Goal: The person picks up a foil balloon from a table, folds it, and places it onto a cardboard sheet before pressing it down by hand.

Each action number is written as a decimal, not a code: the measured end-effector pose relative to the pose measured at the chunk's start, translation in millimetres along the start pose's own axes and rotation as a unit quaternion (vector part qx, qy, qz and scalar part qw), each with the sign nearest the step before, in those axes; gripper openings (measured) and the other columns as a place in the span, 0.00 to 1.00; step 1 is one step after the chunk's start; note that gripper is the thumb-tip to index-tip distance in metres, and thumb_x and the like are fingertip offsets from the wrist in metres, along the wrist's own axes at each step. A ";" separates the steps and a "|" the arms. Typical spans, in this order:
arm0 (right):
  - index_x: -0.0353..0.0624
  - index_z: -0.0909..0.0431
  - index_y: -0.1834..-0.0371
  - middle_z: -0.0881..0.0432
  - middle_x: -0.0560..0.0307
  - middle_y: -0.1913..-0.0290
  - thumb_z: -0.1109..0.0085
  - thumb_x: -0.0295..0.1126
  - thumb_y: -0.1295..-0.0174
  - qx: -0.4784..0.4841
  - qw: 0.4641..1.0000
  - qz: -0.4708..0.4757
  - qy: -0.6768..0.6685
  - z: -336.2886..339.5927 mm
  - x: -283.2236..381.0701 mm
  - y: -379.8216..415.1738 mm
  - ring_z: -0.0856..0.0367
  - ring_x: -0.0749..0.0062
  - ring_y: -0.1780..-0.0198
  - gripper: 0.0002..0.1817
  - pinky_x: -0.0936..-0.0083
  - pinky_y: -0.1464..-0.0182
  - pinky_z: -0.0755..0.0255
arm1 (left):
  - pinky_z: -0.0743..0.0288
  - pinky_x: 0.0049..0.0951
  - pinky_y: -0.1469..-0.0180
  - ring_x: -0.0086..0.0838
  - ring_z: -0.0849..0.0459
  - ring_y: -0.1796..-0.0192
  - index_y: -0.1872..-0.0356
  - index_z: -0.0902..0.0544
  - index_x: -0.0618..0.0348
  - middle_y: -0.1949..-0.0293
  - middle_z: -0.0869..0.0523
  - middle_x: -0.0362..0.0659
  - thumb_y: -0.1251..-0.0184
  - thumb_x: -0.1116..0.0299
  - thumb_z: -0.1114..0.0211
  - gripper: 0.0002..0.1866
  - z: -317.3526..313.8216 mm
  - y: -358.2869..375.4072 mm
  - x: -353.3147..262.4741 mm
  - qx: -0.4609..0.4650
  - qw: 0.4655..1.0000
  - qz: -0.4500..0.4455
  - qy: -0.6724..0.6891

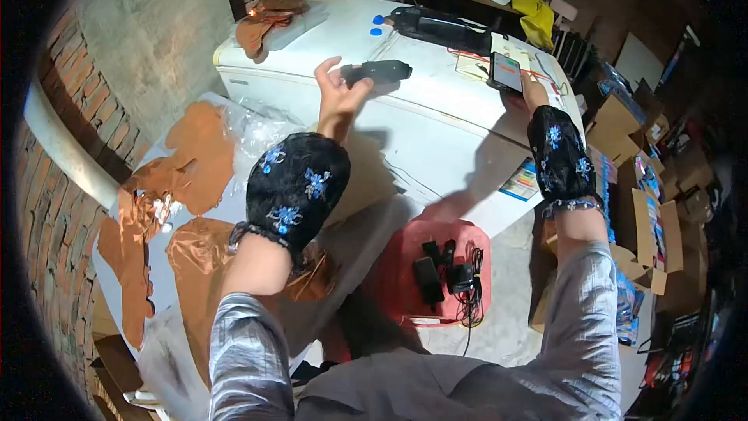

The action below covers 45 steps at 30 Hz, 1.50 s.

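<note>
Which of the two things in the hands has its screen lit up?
The phone in the right hand. Its screen glows, while the dark gadget in the left hand is plain black with no screen showing.

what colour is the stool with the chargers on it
Red, a plastic stool seen clearly in the head view.
</note>
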State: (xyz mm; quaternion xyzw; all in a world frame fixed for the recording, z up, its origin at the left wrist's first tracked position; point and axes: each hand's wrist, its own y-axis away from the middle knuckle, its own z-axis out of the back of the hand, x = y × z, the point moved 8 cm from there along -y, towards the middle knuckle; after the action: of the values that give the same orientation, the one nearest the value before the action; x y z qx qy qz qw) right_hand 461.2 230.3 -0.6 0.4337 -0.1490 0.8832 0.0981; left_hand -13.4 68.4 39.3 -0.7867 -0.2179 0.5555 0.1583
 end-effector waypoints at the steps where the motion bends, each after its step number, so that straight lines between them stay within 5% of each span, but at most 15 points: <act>1: 0.30 0.24 0.42 0.21 0.30 0.44 0.61 0.59 0.30 -0.019 0.999 0.021 -0.034 4.3 3.5 12.6 0.22 0.46 0.41 0.38 0.63 0.37 0.33 | 0.28 0.34 0.39 0.35 0.25 0.42 0.37 0.41 0.59 0.41 0.29 0.52 0.41 0.75 0.30 0.34 -8.1 -2.6 -0.3 0.018 1.000 -0.020 0.004; 3: 0.30 0.23 0.42 0.21 0.33 0.46 0.60 0.58 0.30 -0.052 0.993 0.079 -0.072 16.3 43.5 2.0 0.23 0.50 0.44 0.37 0.65 0.43 0.30 | 0.28 0.34 0.40 0.35 0.24 0.44 0.37 0.42 0.61 0.43 0.28 0.51 0.40 0.76 0.32 0.34 -24.9 -52.0 -9.8 0.058 0.995 -0.078 -0.031; 5: 0.35 0.25 0.37 0.19 0.50 0.47 0.48 0.57 0.33 -0.017 0.996 0.082 -0.002 29.0 23.2 26.9 0.21 0.69 0.51 0.35 0.70 0.53 0.23 | 0.28 0.32 0.39 0.35 0.22 0.45 0.35 0.45 0.61 0.43 0.28 0.51 0.40 0.78 0.32 0.36 -33.2 -38.6 21.9 0.050 0.994 -0.045 -0.085; 7: 0.39 0.25 0.38 0.22 0.53 0.43 0.48 0.55 0.32 0.037 0.987 0.050 -0.149 28.0 49.0 104.9 0.23 0.72 0.53 0.31 0.71 0.50 0.25 | 0.30 0.34 0.38 0.33 0.23 0.43 0.38 0.40 0.62 0.44 0.23 0.51 0.42 0.72 0.29 0.34 -34.3 -42.4 36.5 0.034 0.980 -0.062 -0.186; 9: 0.36 0.25 0.40 0.19 0.55 0.55 0.53 0.51 0.28 0.077 0.974 0.049 -0.207 27.9 75.5 184.2 0.23 0.71 0.54 0.29 0.74 0.49 0.27 | 0.35 0.35 0.35 0.32 0.24 0.41 0.39 0.36 0.62 0.45 0.20 0.49 0.44 0.67 0.27 0.34 -39.2 -41.0 44.7 0.017 0.947 -0.055 -0.316; 10: 0.38 0.26 0.38 0.22 0.57 0.55 0.54 0.51 0.26 0.092 0.960 0.116 -0.238 25.4 73.6 207.9 0.23 0.74 0.57 0.28 0.76 0.52 0.26 | 0.49 0.41 0.30 0.32 0.26 0.39 0.41 0.31 0.57 0.46 0.17 0.47 0.46 0.57 0.26 0.34 -39.7 -42.2 46.3 -0.009 0.910 -0.070 -0.408; 13: 0.37 0.28 0.36 0.24 0.50 0.39 0.57 0.50 0.23 0.134 0.953 0.086 -0.259 13.2 72.7 307.0 0.22 0.66 0.41 0.27 0.70 0.46 0.22 | 0.62 0.44 0.29 0.35 0.28 0.37 0.40 0.31 0.51 0.45 0.17 0.43 0.46 0.52 0.27 0.34 -46.5 -44.8 56.2 -0.032 0.890 -0.070 -0.449; 16: 0.36 0.28 0.38 0.21 0.53 0.48 0.57 0.42 0.21 0.150 0.945 0.000 -0.291 -4.4 38.1 383.9 0.21 0.77 0.50 0.21 0.76 0.48 0.23 | 0.68 0.54 0.28 0.34 0.34 0.33 0.40 0.30 0.46 0.41 0.22 0.40 0.47 0.50 0.27 0.34 -51.6 -49.7 65.4 -0.034 0.880 -0.060 -0.471; 17: 0.38 0.29 0.37 0.21 0.52 0.44 0.57 0.47 0.22 0.162 0.934 -0.047 -0.314 -15.1 15.5 404.9 0.20 0.70 0.46 0.24 0.77 0.49 0.25 | 0.70 0.57 0.28 0.33 0.36 0.31 0.40 0.30 0.45 0.39 0.23 0.39 0.47 0.50 0.27 0.33 -51.9 -51.8 68.1 -0.035 0.875 -0.057 -0.479; 22: 0.38 0.29 0.38 0.21 0.54 0.45 0.56 0.42 0.22 0.127 0.889 -0.156 -0.410 -35.2 -34.8 468.2 0.19 0.69 0.47 0.21 0.72 0.47 0.22 | 0.77 0.62 0.28 0.38 0.49 0.21 0.40 0.32 0.46 0.34 0.28 0.46 0.46 0.50 0.28 0.34 -55.6 -57.6 78.2 -0.032 0.861 -0.064 -0.504; 29: 0.37 0.30 0.38 0.21 0.48 0.42 0.57 0.41 0.21 0.148 0.870 -0.178 -0.436 -46.5 -42.4 479.7 0.19 0.62 0.45 0.20 0.67 0.46 0.21 | 0.75 0.63 0.27 0.42 0.57 0.19 0.34 0.35 0.45 0.29 0.32 0.48 0.46 0.49 0.29 0.39 -52.7 -63.7 96.8 0.008 0.841 -0.005 -0.541; 37: 0.37 0.29 0.38 0.21 0.50 0.43 0.57 0.39 0.21 0.209 0.865 -0.146 -0.431 -72.4 -16.9 471.4 0.19 0.66 0.45 0.19 0.70 0.46 0.23 | 0.73 0.65 0.28 0.45 0.54 0.19 0.32 0.34 0.48 0.29 0.31 0.50 0.48 0.48 0.30 0.41 -30.4 -33.6 25.8 0.031 0.893 -0.020 -0.448; 43: 0.37 0.26 0.43 0.16 0.56 0.53 0.59 0.35 0.21 0.268 0.877 -0.087 -0.389 -95.4 0.9 459.6 0.18 0.75 0.54 0.15 0.78 0.48 0.26 | 0.34 0.27 0.35 0.33 0.24 0.38 0.39 0.25 0.59 0.37 0.22 0.47 0.33 0.61 0.34 0.24 50.0 42.8 -124.0 0.006 0.919 -0.034 -0.394; 45: 0.37 0.26 0.44 0.17 0.54 0.53 0.58 0.35 0.21 0.261 0.870 -0.002 -0.418 -112.8 -13.4 457.5 0.17 0.72 0.53 0.15 0.76 0.48 0.25 | 0.34 0.29 0.34 0.30 0.24 0.40 0.38 0.25 0.61 0.38 0.22 0.46 0.30 0.62 0.37 0.23 81.9 88.6 -197.0 -0.018 0.909 0.022 -0.416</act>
State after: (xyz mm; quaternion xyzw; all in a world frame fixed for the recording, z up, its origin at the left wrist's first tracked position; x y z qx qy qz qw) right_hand 247.8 -159.4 -158.2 0.7725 0.0609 0.6259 -0.0884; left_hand -132.5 -108.9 127.2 -0.4919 -0.2567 0.8315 0.0264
